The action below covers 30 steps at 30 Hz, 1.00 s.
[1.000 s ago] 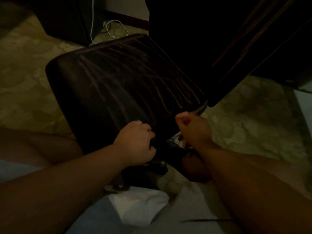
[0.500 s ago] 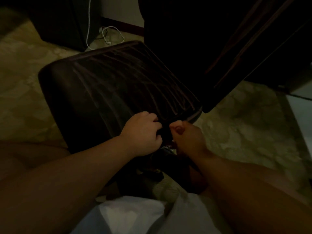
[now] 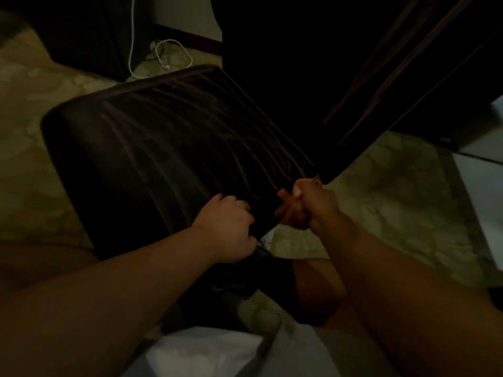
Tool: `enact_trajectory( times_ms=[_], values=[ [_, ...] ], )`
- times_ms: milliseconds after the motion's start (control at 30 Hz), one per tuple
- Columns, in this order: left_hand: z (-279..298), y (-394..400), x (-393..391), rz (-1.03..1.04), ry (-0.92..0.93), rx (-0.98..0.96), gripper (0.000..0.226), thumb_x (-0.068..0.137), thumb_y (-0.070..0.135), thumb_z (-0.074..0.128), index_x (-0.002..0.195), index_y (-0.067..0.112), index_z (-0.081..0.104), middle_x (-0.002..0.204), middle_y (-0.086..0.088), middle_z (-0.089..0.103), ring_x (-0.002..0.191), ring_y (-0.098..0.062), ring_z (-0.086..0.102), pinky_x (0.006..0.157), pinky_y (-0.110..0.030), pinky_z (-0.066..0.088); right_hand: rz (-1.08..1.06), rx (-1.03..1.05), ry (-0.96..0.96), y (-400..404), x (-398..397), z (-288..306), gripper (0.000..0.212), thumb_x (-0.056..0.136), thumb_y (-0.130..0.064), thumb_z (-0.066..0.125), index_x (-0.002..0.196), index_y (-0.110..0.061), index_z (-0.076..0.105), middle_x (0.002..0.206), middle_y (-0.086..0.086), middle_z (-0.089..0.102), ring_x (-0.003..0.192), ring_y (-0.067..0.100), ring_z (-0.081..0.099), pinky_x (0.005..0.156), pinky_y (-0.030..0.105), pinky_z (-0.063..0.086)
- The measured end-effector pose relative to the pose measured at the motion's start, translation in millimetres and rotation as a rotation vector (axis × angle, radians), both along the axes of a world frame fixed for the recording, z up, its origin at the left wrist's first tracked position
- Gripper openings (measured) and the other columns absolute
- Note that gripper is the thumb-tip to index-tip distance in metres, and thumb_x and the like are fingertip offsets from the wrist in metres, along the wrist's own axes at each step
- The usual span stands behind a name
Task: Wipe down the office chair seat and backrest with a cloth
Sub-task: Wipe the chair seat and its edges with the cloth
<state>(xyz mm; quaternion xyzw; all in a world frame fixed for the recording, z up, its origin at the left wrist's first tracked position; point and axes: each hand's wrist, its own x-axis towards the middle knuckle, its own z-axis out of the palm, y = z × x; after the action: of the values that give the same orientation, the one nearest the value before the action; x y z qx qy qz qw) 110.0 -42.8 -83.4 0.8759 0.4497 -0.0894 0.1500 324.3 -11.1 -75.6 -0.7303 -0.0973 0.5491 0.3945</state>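
The dark office chair seat (image 3: pixel 152 164) fills the middle of the view and shows pale streaks. Its dark backrest (image 3: pixel 326 77) rises at the upper right. Both hands are at the seat's near right edge. My left hand (image 3: pixel 226 232) is curled, with its fingers over the edge. My right hand (image 3: pixel 304 205) is a fist beside the seat's corner, a short gap from the left. A dark strip (image 3: pixel 265 210) runs between them, seemingly a cloth held by both hands. It barely stands out from the seat in the dim light.
A white cable (image 3: pixel 174 53) lies on the patterned carpet (image 3: pixel 394 186) behind the seat. Dark furniture (image 3: pixel 81 31) stands at the upper left. A pale panel (image 3: pixel 484 191) is at the right edge. White fabric (image 3: pixel 204 355) covers my lap, and my knee (image 3: pixel 313 289) is below the hands.
Half a second ago the two hands were touching; now the right hand has moved away toward the seat's corner. Both hands sit slightly farther up the seat edge.
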Motion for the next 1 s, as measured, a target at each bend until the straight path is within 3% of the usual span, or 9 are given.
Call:
enact_trajectory(
  times_ms=[67,200,333,400,567,633,733,933,1000],
  values=[
    [3.8,1.4,0.6,0.017,-0.01,-0.009,0.061,0.086,0.061,0.041,0.133,0.035,0.069,0.149,0.005,0.055,0.134,-0.02,0.047,0.119,-0.048,0.031,-0.085,0.034,0.045,-1.3,-7.1,0.7,0.012,0.083,0.002,0.048,0.081,-0.008,0.056,0.082,0.014,0.072,0.039,0.019,0.062,0.039,0.029,0.049],
    [6.8,-1.7,0.1,0.054,-0.027,-0.049,0.068,0.082,0.063,0.036,0.136,0.035,0.068,0.154,0.006,0.051,0.137,-0.02,0.044,0.123,-0.048,0.025,0.295,-0.056,-0.258,-25.9,-11.1,-3.5,0.013,0.086,-0.018,0.063,0.075,-0.011,0.065,0.071,0.017,0.071,0.043,0.02,0.06,0.046,0.028,0.047],
    [6.5,-3.6,-1.3,0.063,-0.031,-0.054,0.058,0.091,0.059,0.048,0.141,0.037,0.064,0.159,0.007,0.047,0.143,-0.018,0.04,0.126,-0.049,0.017,0.13,-0.04,-0.184,1.4,32.4,-3.8,0.023,0.1,-0.019,0.04,0.086,-0.011,0.057,0.06,0.012,0.06,0.037,0.019,0.05,0.038,0.021,0.039],
    [6.5,-3.1,-2.9,0.065,-0.029,-0.065,0.058,0.091,0.058,0.048,0.143,0.038,0.062,0.161,0.008,0.045,0.145,-0.017,0.038,0.127,-0.051,0.013,0.223,-0.051,-0.248,-9.3,34.5,-9.4,0.038,0.105,-0.025,0.037,0.078,-0.01,0.059,0.062,0.014,0.061,0.038,0.021,0.049,0.04,0.021,0.034],
    [6.3,-4.3,-3.0,0.07,-0.05,-0.082,0.057,0.091,0.057,0.049,0.143,0.037,0.063,0.16,0.007,0.045,0.145,-0.018,0.037,0.128,-0.052,0.011,0.51,0.004,-0.457,-33.8,18.2,-17.4,0.041,0.1,-0.026,0.043,0.071,-0.008,0.067,0.059,0.01,0.07,0.064,0.035,0.072,0.062,0.043,0.053],
    [8.7,-3.2,-2.3,0.062,-0.041,-0.084,0.058,0.092,0.057,0.049,0.145,0.037,0.061,0.161,0.007,0.044,0.146,-0.018,0.036,0.129,-0.052,0.01,0.34,-0.017,-0.445,-14.4,28.1,-14.0,0.051,0.101,-0.024,0.039,0.057,-0.011,0.061,0.052,0.014,0.065,0.049,0.033,0.067,0.049,0.033,0.05],
    [10.6,-2.6,-0.6,0.048,-0.033,-0.075,0.058,0.092,0.057,0.048,0.145,0.038,0.061,0.161,0.007,0.044,0.146,-0.017,0.036,0.128,-0.052,0.012,0.117,0.014,-0.382,0.9,44.7,-7.1,0.047,0.108,-0.027,0.04,0.071,-0.009,0.063,0.054,0.014,0.066,0.035,0.025,0.059,0.034,0.024,0.041],
    [11.1,-4.1,-4.9,0.073,-0.081,-0.083,0.055,0.092,0.055,0.051,0.143,0.038,0.063,0.159,0.009,0.047,0.144,-0.016,0.038,0.128,-0.051,0.011,0.587,0.015,-0.796,-19.5,43.7,-13.9,0.044,0.109,-0.045,0.047,0.09,-0.009,0.064,0.056,0.009,0.071,0.046,0.017,0.069,0.047,0.02,0.055],
    [11.7,-5.5,-5.5,0.069,-0.074,-0.083,0.056,0.092,0.055,0.05,0.144,0.038,0.062,0.16,0.009,0.046,0.145,-0.016,0.037,0.127,-0.051,0.012,0.573,0.01,-0.714,-13.1,46.9,-10.5,0.047,0.104,-0.041,0.047,0.084,-0.004,0.067,0.057,0.015,0.071,0.053,0.026,0.074,0.058,0.033,0.065]
  ],
)
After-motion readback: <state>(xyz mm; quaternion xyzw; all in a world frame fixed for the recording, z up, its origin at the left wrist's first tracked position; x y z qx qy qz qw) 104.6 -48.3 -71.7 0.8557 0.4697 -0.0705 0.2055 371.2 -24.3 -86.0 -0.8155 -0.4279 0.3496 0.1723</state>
